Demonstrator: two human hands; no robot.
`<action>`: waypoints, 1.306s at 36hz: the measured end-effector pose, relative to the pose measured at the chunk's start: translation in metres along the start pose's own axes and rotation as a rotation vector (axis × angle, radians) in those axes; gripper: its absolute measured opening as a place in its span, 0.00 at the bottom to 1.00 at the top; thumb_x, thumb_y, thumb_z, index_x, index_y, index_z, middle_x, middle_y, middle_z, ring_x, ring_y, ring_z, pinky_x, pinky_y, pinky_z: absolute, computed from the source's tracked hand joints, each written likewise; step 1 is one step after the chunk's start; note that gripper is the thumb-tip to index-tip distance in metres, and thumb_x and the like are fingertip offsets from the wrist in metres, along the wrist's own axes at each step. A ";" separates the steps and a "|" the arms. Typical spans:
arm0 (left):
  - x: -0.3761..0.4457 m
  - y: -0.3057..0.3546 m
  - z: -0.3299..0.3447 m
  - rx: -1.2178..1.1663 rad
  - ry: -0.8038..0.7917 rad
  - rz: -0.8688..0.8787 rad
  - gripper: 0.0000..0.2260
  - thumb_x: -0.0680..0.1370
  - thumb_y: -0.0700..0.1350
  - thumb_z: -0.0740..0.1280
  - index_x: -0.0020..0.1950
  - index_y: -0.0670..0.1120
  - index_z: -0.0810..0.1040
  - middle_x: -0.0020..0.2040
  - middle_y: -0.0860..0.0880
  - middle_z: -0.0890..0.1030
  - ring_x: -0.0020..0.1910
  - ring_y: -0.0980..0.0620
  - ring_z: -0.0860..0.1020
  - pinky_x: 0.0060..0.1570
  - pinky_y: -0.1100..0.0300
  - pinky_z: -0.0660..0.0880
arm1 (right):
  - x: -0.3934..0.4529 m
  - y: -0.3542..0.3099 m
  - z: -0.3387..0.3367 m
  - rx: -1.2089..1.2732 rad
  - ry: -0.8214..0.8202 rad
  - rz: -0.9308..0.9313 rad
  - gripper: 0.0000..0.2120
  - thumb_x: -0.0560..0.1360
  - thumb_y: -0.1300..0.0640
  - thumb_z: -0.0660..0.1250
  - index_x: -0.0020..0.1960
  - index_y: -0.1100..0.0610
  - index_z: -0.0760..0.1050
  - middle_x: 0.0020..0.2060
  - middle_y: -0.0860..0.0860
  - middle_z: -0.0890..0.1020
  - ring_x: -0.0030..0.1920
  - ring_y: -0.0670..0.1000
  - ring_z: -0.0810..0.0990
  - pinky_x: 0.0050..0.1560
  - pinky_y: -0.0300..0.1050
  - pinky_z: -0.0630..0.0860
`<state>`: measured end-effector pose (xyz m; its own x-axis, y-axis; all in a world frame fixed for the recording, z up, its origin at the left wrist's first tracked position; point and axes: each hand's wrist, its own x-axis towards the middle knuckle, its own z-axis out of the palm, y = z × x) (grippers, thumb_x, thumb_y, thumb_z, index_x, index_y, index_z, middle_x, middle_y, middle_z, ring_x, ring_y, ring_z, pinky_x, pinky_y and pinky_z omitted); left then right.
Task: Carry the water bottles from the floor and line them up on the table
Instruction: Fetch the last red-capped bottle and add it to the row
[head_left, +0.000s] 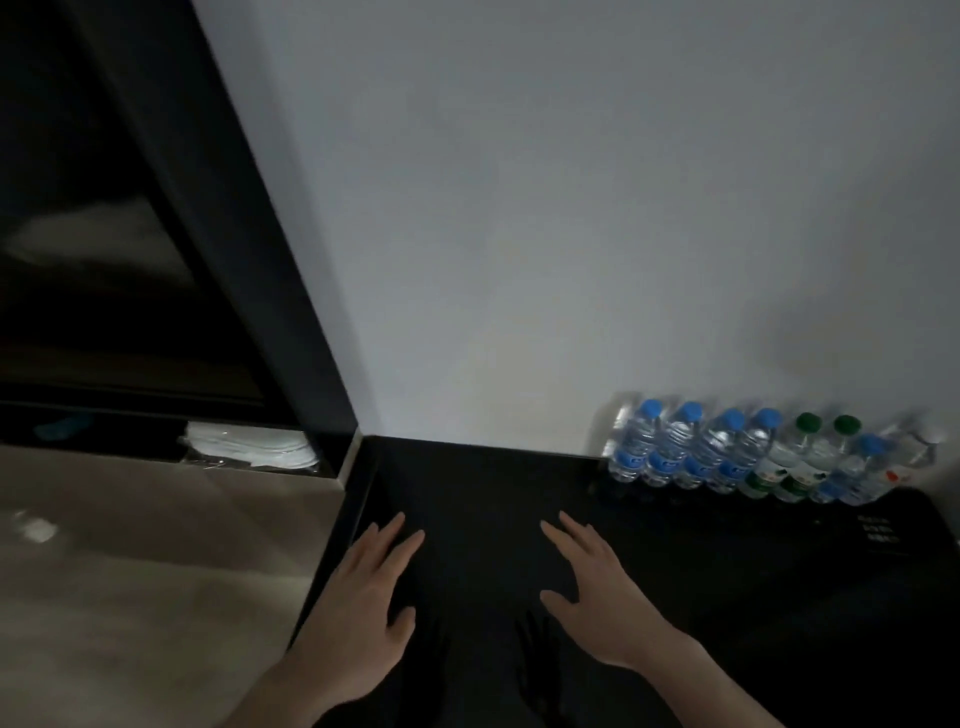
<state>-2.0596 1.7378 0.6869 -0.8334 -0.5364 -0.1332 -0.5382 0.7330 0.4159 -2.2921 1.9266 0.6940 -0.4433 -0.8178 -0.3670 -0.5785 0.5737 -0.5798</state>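
both hands out flat above the dark table (467, 483), fingers straight and spread, holding nothing: left hand (363, 597) near the table's left edge, right hand (597, 597) toward the middle. hard to say whether the palms rest on the surface or hover just over it.

further back and to the right, a row of water bottles (753, 457) standing upright against the wall (571, 208), shoulder to shoulder: mostly blue caps, with two green-capped bottles (826, 452) among them toward the right end. blurred at the far right, so no sure count. no bottles on the floor visible in this view.

off to the left, beyond the table edge, a pale glossy surface (156, 545) and, past it, a stack of white folded items (249, 447) under a dark frame (218, 234).

judging from this, most of the job already looks done, perhaps all of it. worth doing now: check the floor for any remaining bottle before stopping. if one remains, better to grip it round the body rather than the cap, set it down at the open left end of the row, touching its neighbour and backed to the wall. best to lower gently, since a knock could topple the close-packed line. dim light here, so worth placing by feel as well as sight.
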 end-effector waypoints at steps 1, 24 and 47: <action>-0.006 -0.013 -0.003 -0.002 -0.001 -0.005 0.35 0.79 0.54 0.64 0.80 0.63 0.48 0.77 0.67 0.36 0.80 0.58 0.41 0.78 0.60 0.48 | 0.002 -0.013 0.009 -0.001 -0.009 0.010 0.38 0.79 0.47 0.66 0.80 0.41 0.47 0.80 0.41 0.43 0.80 0.50 0.40 0.78 0.48 0.48; -0.152 -0.197 -0.096 -0.005 0.200 -0.483 0.35 0.78 0.55 0.66 0.81 0.59 0.53 0.81 0.57 0.40 0.81 0.51 0.42 0.77 0.59 0.48 | 0.094 -0.267 0.121 -0.237 -0.261 -0.477 0.37 0.78 0.41 0.63 0.80 0.40 0.46 0.78 0.38 0.39 0.79 0.49 0.35 0.79 0.54 0.46; -0.424 -0.550 -0.274 0.034 0.436 -0.898 0.36 0.79 0.59 0.66 0.81 0.61 0.50 0.81 0.58 0.38 0.81 0.51 0.41 0.77 0.53 0.54 | 0.149 -0.712 0.399 -0.270 -0.401 -0.825 0.34 0.78 0.42 0.63 0.79 0.40 0.50 0.79 0.37 0.42 0.79 0.47 0.38 0.78 0.47 0.46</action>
<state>-1.3761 1.4473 0.7616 -0.0005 -0.9992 -0.0410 -0.9552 -0.0117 0.2956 -1.6732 1.3781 0.7617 0.4135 -0.8949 -0.1678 -0.7642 -0.2409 -0.5983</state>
